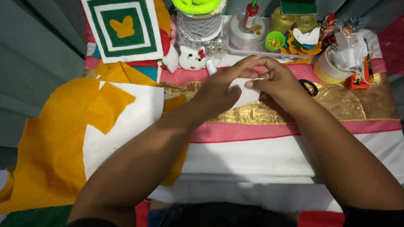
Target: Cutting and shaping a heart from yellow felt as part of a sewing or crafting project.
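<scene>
Centre-top of the frame, two hands, left hand (225,84) and right hand (280,82), together pinch one white felt piece (246,93) above one gold band (357,103); one scissors (310,87) lies right.

Your left hand (223,86) and right hand (277,82) cover most of the white felt piece (246,96), so you cannot tell its shape. Just right of your right hand, the black scissors (310,87) show only one loop. Above both hands, the neon yellow roll (197,6) is cut off by the top edge.
</scene>
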